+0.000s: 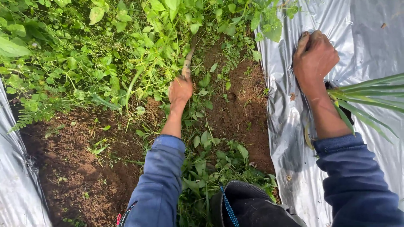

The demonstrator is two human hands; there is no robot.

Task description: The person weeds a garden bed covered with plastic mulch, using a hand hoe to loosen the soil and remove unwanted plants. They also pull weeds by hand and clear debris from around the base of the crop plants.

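A: Left hand [180, 89]?
B: Clenched around wooden tool handle [187, 59]. Handle runs up and slightly right from the fist into the weeds [109, 46]. Working end buried in leaves, can't tell its shape.

A: Right hand [314, 56]?
B: Curled into a loose fist, knuckles pressed down on silver plastic sheet [290, 122]. Can't tell whether anything sits inside the fist. Dirt on the fingers.

A: Position of the tool?
B: Over the strip of bare brown soil [80, 168] between two sheets, right at the edge where cleared ground meets dense green growth. Upper half of the strip all weeds, lower left mostly bare earth with a few sprouts.

A: Around the right arm?
B: Long narrow green leaves [370, 94] fanning in from the right edge, crossing just beside the wrist, over the sheet.

A: Anything else?
B: Blue sleeves [160, 180] on both arms. Second silver sheet [17, 189] along the left edge. Dark shoe with blue lace [244, 206] at bottom centre, among low leafy plants.
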